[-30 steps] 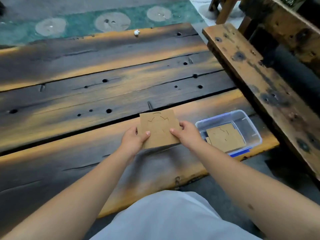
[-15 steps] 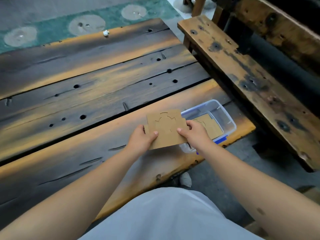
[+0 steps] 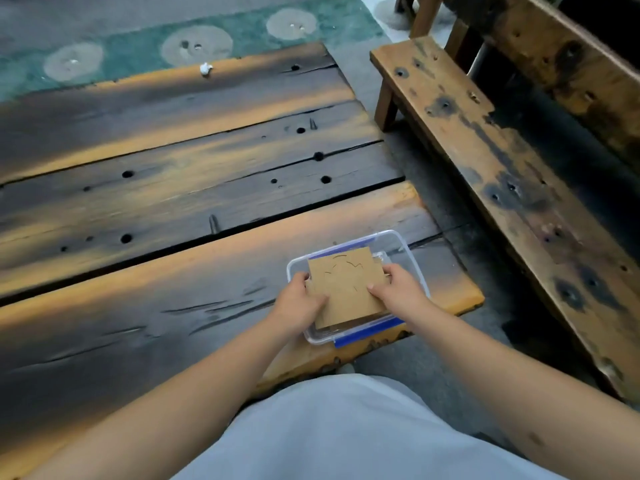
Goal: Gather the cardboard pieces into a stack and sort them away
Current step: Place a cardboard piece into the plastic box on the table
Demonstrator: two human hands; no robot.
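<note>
A stack of brown cardboard pieces (image 3: pixel 346 284) with curved cut lines on top is held flat over a clear plastic box (image 3: pixel 407 252) with a blue clip, at the table's near right corner. My left hand (image 3: pixel 299 301) grips the stack's left edge, thumb on top. My right hand (image 3: pixel 398 285) grips its right edge. The stack covers most of the box opening, so what lies inside is hidden.
The box stands on a dark, scorched plank table (image 3: pixel 173 209) with holes and cracks. A wooden bench (image 3: pixel 491 168) runs along the right, across a narrow gap of grey floor. A small white scrap (image 3: pixel 206 68) lies at the table's far edge.
Both hands carried the cardboard stack to the right, from the bare table beside the box to directly over the box. The camera view swung right as well.
</note>
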